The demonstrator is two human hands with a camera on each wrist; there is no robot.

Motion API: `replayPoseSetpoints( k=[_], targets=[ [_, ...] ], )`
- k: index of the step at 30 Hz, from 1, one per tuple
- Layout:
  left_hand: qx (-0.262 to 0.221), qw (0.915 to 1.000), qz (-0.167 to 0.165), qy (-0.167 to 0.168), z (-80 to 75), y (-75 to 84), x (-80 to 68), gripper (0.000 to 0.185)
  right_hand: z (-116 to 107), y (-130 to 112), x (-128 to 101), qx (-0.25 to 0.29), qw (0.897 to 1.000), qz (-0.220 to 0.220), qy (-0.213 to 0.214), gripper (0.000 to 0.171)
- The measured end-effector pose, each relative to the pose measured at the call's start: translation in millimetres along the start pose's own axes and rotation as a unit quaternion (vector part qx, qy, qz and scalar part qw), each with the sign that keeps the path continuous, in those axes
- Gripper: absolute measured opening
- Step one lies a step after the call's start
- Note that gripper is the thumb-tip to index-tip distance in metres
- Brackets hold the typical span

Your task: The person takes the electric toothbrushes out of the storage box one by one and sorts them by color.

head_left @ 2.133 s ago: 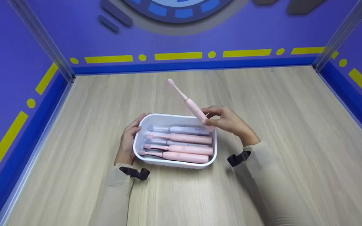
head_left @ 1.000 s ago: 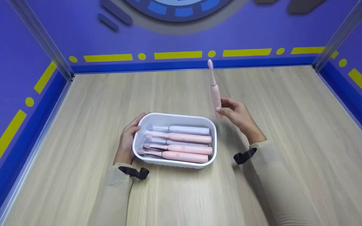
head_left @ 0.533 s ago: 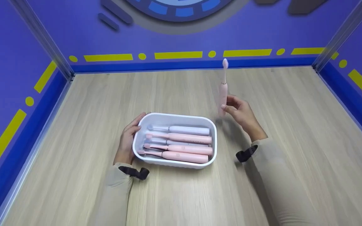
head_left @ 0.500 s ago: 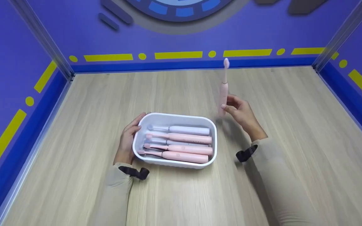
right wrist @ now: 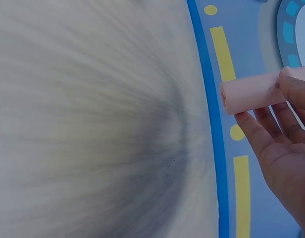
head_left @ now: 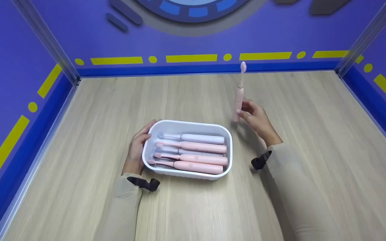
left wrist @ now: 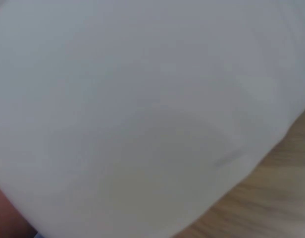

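The white tub [head_left: 193,127] sat on the pale wood-grained table [head_left: 186,211], and the left hand [head_left: 136,149] held it by its left end, the thumb at the rim and the other fingers round the outside of the far left corner. The left wrist view was mostly filled by the tub's blurred white wall, so the grip could not be made out from there.

The right hand [head_left: 258,120] was just beyond the tub's far right corner, its fingers clamped on the handle of a pink toothbrush [head_left: 238,98], thumb on one side and the rest on the other. That toothbrush stood nearly upright, brush head up, apart from the tub; in the right wrist view the bottom end of its handle stuck out past the fingers.

Inside the tub, the other toothbrushes lay side by side, brush heads toward its left end: a white toothbrush [head_left: 203,138] by the far wall, then a pink one [head_left: 204,147], a pale grey one [head_left: 201,153] partly hidden between its neighbours, another pink one [head_left: 203,159], and a last pink one [head_left: 198,167] along the near wall. Beyond the tub, past the table's far edge, rose a purple-blue wall [head_left: 193,43] with yellow dashes and dots.
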State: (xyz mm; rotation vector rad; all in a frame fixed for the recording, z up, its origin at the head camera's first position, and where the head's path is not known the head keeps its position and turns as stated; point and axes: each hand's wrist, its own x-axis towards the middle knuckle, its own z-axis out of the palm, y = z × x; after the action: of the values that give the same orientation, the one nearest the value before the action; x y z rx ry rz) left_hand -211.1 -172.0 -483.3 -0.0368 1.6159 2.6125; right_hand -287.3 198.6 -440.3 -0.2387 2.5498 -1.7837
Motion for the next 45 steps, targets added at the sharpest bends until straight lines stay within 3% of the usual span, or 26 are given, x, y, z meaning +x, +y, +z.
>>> replayPoseSetpoints(
  k=[6,21,45],
  targets=[
    [-0.007,1.0,-0.004,-0.001,0.4,-0.1,0.3,0.055,0,2,6,0.015,1.0,0.001,0.0,0.04],
    [-0.006,1.0,-0.004,0.004,-0.3,0.3,0.8,0.056,1,12,18,-0.016,0.999,0.026,0.011,0.04],
    [-0.008,0.9999,-0.008,0.004,0.0,0.6,0.5,0.056,5,16,14,-0.021,0.999,0.036,-0.005,0.039]
  ],
)
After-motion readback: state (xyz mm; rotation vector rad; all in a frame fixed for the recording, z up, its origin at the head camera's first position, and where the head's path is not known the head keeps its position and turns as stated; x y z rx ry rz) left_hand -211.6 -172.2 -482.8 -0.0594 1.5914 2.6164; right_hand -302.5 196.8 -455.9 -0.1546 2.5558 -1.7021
